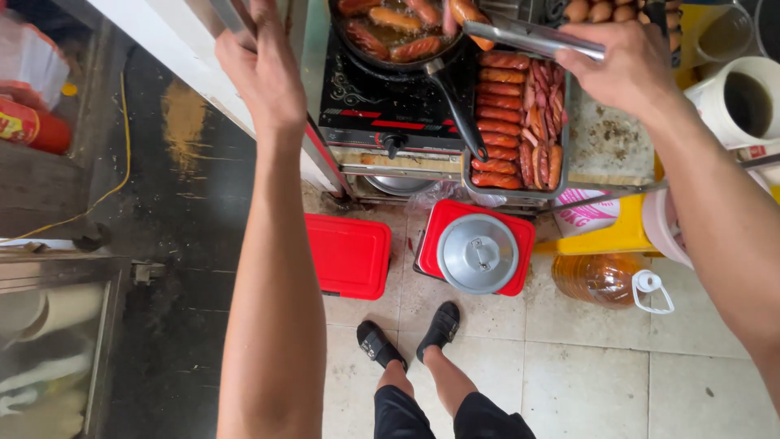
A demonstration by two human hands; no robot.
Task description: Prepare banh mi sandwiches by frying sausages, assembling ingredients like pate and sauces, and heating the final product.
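Two hands up top: right hand (626, 65) fingers clamped on metal tongs (532, 36) pinching a sausage (470, 15) over the frying pan (398, 36), transfer underway; left hand (264, 69) grips a metal bar (236, 15), upper left. Tray (513, 193) of sausages sits beside the pan, so lifting needs steady squeeze.

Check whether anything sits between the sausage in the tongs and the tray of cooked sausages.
Nothing visible blocks it. The right hand holds metal tongs gripping a sausage at the edge of the frying pan. The tray lies directly beside the pan; only the pan's black handle runs along the tray's near edge.
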